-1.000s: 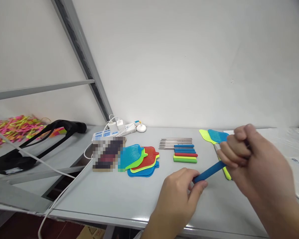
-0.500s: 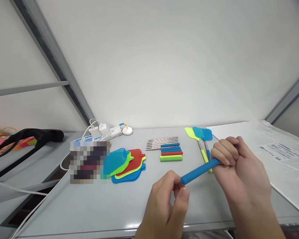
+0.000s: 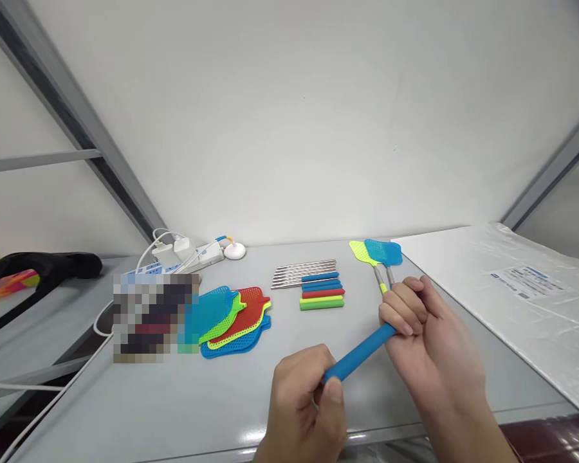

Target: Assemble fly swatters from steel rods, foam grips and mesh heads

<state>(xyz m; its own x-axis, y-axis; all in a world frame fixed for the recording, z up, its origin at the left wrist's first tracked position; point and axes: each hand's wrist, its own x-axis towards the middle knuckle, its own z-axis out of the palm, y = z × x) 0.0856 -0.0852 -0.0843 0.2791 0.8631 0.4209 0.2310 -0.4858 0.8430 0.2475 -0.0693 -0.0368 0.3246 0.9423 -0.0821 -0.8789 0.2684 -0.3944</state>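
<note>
Between my hands, above the table's front part, slants a blue fly swatter handle (image 3: pixel 359 355). My right hand (image 3: pixel 427 341) is closed round its upper end, palm turned up, hiding that end. At the lower end my left hand (image 3: pixel 306 399) pinches the handle between thumb and curled fingers. Behind my right hand lie two fly swatters with heads on, a yellow-green one (image 3: pixel 363 253) and a blue one (image 3: pixel 383 252). A row of loose handles in blue, red, yellow and green (image 3: pixel 322 296) lies mid-table, beside several metal rods (image 3: pixel 299 272).
Loose swatter heads (image 3: pixel 241 315) overlap left of the handles. A power strip (image 3: pixel 205 257) with chargers and cables stands at the back left, near a pixelated patch. White wrapped sheet (image 3: pixel 482 276) covers the right side. A black frame (image 3: pixel 43 270) juts in at far left.
My left hand has closed its thumb and fingers on the handle's lower end. Both hands and the handle sit a little further left and lower in view; the camera has shifted slightly.
</note>
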